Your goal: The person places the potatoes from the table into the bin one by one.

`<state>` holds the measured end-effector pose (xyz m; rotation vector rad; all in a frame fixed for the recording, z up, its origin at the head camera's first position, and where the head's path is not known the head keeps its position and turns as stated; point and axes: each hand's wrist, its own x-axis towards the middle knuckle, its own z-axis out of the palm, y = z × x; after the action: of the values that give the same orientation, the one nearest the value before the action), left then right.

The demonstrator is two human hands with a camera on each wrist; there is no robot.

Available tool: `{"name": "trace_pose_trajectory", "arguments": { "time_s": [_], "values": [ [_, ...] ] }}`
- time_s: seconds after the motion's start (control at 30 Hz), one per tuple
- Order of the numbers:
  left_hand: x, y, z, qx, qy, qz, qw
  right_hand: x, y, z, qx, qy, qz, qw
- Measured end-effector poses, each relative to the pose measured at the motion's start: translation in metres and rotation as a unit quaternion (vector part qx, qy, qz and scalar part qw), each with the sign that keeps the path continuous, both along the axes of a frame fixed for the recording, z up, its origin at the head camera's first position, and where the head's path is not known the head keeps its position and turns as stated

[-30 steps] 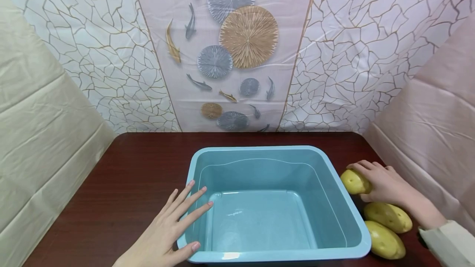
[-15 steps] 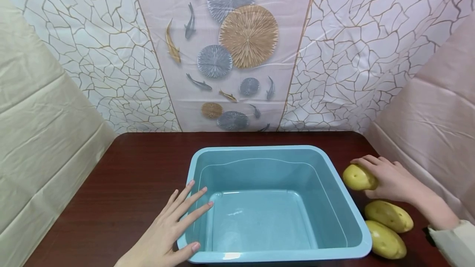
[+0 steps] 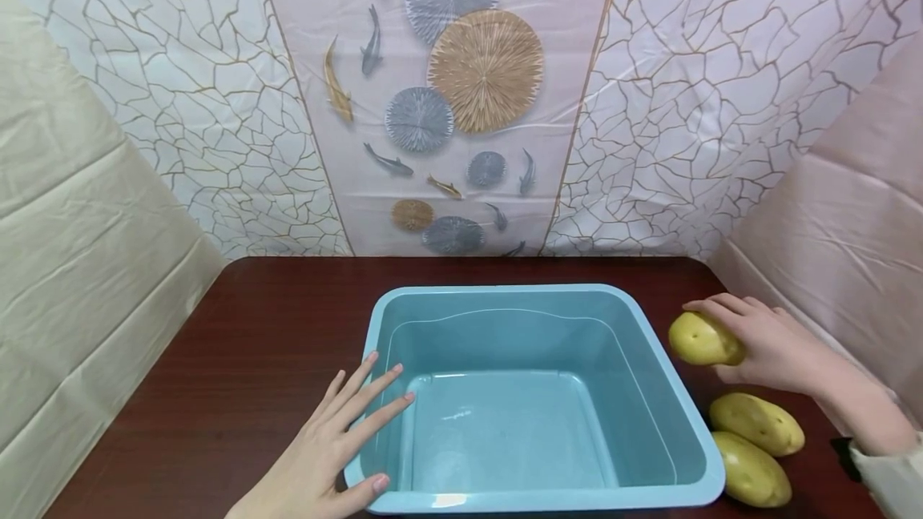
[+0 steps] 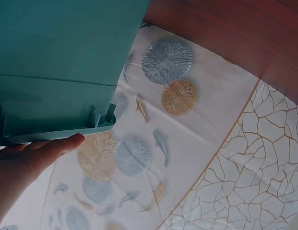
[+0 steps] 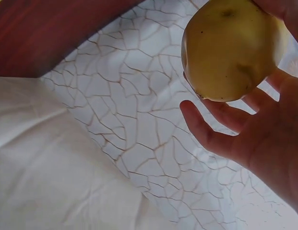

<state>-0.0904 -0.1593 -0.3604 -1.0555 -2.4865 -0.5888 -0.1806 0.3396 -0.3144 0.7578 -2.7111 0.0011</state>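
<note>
A light-blue plastic basin [image 3: 505,496] stands on the dark table, and its inside shows bare. Over its near left rim rests my left hand [image 3: 324,447], fingers spread and straight; in the left wrist view that hand [image 4: 33,155] touches the rim from outside. To the right of the basin my right hand [image 3: 771,347] grips a yellow potato [image 3: 701,339], held above the table. The right wrist view has the potato [image 5: 230,52] between thumb and fingers, with the little finger off it. Two more potatoes, one [image 3: 757,423] behind the other [image 3: 753,471], lie below this hand.
The dark red wooden table [image 3: 216,391] extends left of the basin. A patterned cloth [image 3: 461,102] hangs along the back edge. Plain cloth walls stand at the left [image 3: 86,247] and at the right [image 3: 829,239].
My right hand, with the potato in its grip, has moved slightly right and up, away from the basin's rim. The left hand and the two lying potatoes stay about where they were.
</note>
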Motion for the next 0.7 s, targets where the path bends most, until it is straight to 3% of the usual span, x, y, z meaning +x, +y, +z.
{"name": "trace_pose_trajectory", "arguments": {
  "time_s": [0.7],
  "values": [
    [0.000,-0.002,0.002,-0.018,-0.017,0.003,0.9997,0.012,-0.026,0.030,0.012,0.029,0.037,0.999]
  ]
}}
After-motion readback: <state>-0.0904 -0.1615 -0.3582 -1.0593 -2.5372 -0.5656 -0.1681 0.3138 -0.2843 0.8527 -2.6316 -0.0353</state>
